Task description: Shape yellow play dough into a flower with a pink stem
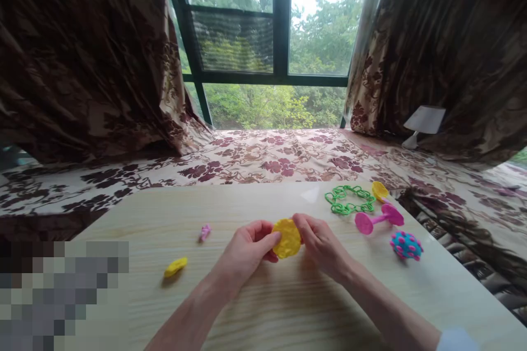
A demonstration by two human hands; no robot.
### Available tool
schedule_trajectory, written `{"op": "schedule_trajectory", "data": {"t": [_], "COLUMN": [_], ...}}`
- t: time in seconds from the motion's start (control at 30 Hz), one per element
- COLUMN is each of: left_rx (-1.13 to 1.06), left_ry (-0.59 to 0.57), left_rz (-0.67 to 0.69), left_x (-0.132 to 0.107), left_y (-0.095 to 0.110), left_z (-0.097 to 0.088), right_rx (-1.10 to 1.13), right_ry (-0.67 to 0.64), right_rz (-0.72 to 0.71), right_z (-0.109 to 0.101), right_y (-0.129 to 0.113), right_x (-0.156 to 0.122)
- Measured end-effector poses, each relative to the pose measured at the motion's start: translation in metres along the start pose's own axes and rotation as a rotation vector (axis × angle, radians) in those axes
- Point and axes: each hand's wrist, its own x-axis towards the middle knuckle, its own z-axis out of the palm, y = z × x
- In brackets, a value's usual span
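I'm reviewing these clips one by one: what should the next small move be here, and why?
Probably a gentle smoothing press by the right hand along the edge of the yellow disc between the hands. The left hand holds the disc, thumb on its face; the right hand is already at the opposite edge, and the surface looks bumpy.

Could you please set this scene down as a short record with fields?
Surface: pale wood-grain table
Left hand: holds a yellow disc, thumb on its face
Right hand: at the disc's right edge; its grip is partly hidden
Left side of table: small pink piece; yellow piece nearer the person
Right side of table: green chain ring, yellow round piece, pink double-ended piece, blue ball with pink bumps
Beyond table: white lamp, at right
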Motion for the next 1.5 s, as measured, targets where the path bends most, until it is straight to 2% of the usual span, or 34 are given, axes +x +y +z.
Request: {"op": "schedule_trajectory", "data": {"t": [0.07,0.13,0.27,0.43,0.53,0.73,0.87,1.07,1.27,1.5], "left_rx": [-0.049,-0.086,-0.060,-0.071,-0.072,-0.183,-0.183,-0.167,-0.170,-0.167], "left_ry": [0.037,0.025,0.013,0.006,0.005,0.116,0.180,0.025,0.086,0.045], "left_rz": [-0.025,-0.028,0.073,0.113,0.119,0.009,0.014,0.054,0.027,-0.003], "left_x": [0.000,-0.001,-0.005,-0.010,-0.011,-0.010,-0.011,-0.012,-0.010,-0.011], "left_y": [-0.002,-0.002,-0.001,0.000,0.001,0.006,0.009,0.008,0.002,0.002], "left_z": [-0.001,-0.001,0.001,0.009,0.011,0.009,0.011,0.003,0.000,0.003], "right_rx": [-0.043,-0.103,-0.166,-0.125,-0.086,-0.016,-0.045,-0.128,-0.002,0.114], "right_ry": [-0.005,-0.013,-0.054,-0.102,-0.080,-0.076,-0.076,-0.039,0.003,0.051], "right_rz": [-0.003,-0.022,-0.074,-0.060,-0.041,-0.006,-0.002,-0.051,-0.042,-0.061], "right_z": [-0.002,-0.002,0.001,0.005,0.007,-0.001,-0.006,-0.007,-0.001,0.006], "right_y": [0.000,0.000,-0.002,-0.006,-0.006,-0.002,-0.002,-0.006,-0.009,-0.006], "right_x": [0.001,0.000,-0.005,-0.010,-0.011,-0.005,-0.005,-0.007,-0.007,-0.008]}}
